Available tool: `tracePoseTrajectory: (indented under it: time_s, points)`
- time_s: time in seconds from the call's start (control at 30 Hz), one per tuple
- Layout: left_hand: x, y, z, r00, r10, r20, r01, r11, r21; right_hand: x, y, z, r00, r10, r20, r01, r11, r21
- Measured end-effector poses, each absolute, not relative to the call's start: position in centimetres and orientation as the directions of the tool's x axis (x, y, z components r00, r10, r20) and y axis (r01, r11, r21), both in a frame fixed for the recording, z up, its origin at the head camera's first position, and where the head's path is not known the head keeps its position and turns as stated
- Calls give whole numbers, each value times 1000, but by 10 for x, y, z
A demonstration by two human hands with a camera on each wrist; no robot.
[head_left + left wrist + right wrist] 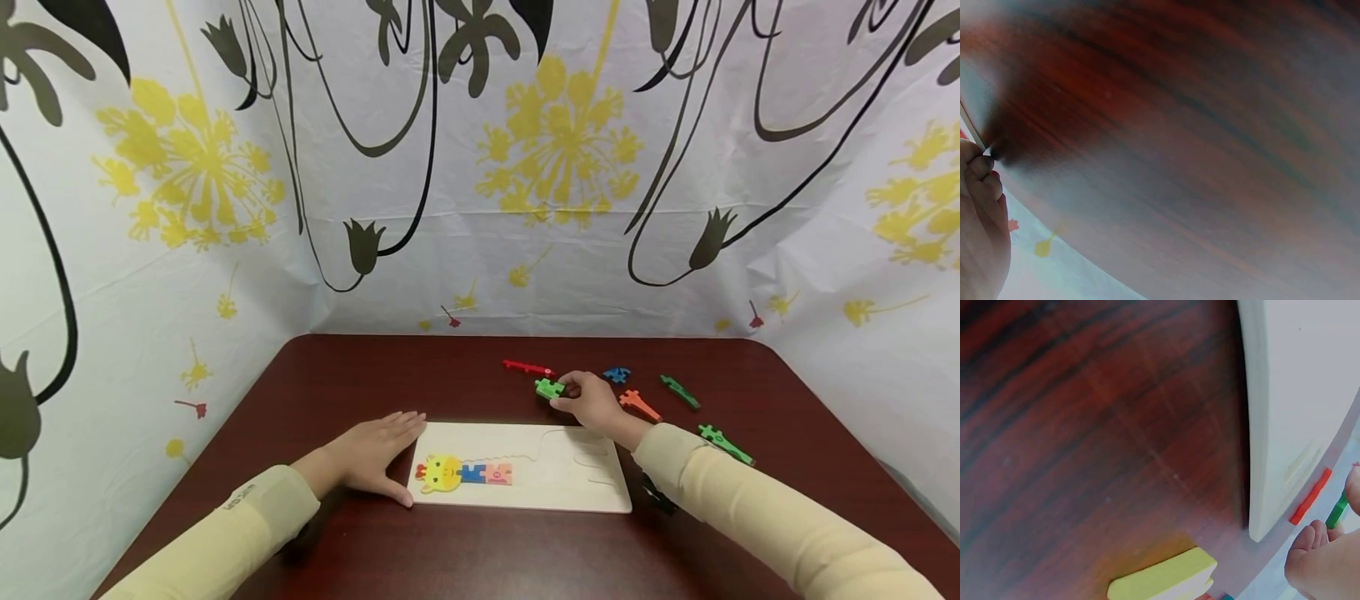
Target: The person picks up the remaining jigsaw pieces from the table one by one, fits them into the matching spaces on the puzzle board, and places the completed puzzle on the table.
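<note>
A wooden puzzle board [555, 467] lies on the table with a giraffe's yellow head [440, 473], a blue piece [473, 473] and a pink piece [498, 474] in its left part. My left hand [372, 454] rests at the board's left end, fingers straight near the far corner and thumb at the near one. Beyond the board's far edge, my right hand [592, 403] pinches a light green puzzle piece [549, 388] between thumb and fingers. In the right wrist view, that hand [1325, 556] shows only at the lower right edge.
Around the right hand lie a red piece [528, 367], a blue one [617, 375], an orange one [640, 405] and two green ones, one farther back [680, 392] and one beside the forearm [725, 444]. A yellow piece [1163, 578] shows low in the right wrist view. Patterned cloth [480, 275] surrounds the table.
</note>
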State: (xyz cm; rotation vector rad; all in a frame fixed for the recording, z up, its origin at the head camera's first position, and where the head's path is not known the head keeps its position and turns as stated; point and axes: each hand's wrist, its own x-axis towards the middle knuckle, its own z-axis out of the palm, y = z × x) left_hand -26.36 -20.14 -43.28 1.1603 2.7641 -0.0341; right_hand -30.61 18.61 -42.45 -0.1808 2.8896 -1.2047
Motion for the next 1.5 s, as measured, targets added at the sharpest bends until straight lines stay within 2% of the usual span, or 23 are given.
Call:
tracePoseTrajectory:
  time_s: [0.27, 0.77, 1.27, 1.5]
  points:
    - [-264, -202, -435, -688, 714, -130, 716, 697, 34, -303, 188, -421, -991, -117, 71, -134, 724, -676]
    - [-266, -201, -432, -694, 706, -141, 709, 705, 35, -287, 196, -411, -962, -217, 164, -271, 709, -651]
    - [-266, -200, -433, -701, 698, -145, 702, 711, 31, -272, 203, -415, -943, -257, 210, -330, 661, -674]
    - [-266, -201, -435, -700, 699, -147, 707, 707, -7, -265, 200, -417, -937, -270, 223, -347, 627, -698]
